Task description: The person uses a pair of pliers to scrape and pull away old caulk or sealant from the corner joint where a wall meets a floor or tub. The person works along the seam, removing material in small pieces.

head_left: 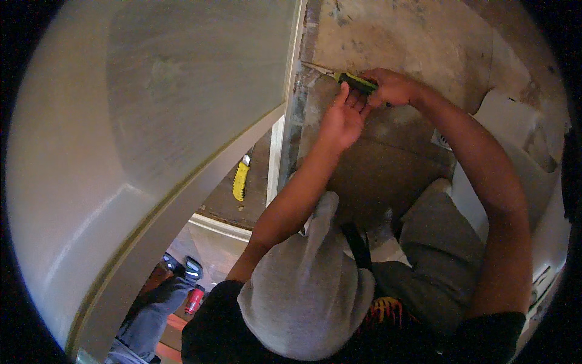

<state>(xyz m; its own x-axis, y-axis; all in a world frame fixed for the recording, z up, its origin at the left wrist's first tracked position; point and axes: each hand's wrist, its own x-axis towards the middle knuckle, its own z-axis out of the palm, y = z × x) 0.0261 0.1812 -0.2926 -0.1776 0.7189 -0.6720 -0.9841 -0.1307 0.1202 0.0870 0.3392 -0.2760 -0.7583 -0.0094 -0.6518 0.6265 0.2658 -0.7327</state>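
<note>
My right hand (394, 88) is wrapped around the rear of a hand tool with a green-and-black handle (357, 83). The tool's narrow pale blade reaches left to the seam beside the door's edge; its exact kind is unclear. My left hand (347, 120) comes from below, thumb up against the handle and fingers beneath it, steadying it. Both hands are low over the worn brown floor (388, 158). Past the white threshold strip (274, 158), to the left, lies a yellow-handled cutting tool (240, 181) with a notched edge and a metal end.
A large pale door (200, 91) fills the left side. White curved fixtures, seemingly a toilet (509, 121), stand close on the right. My grey-clothed knee (309, 285) rises in front. Lower left, another person's jeans (145, 315) show near a red can (194, 299).
</note>
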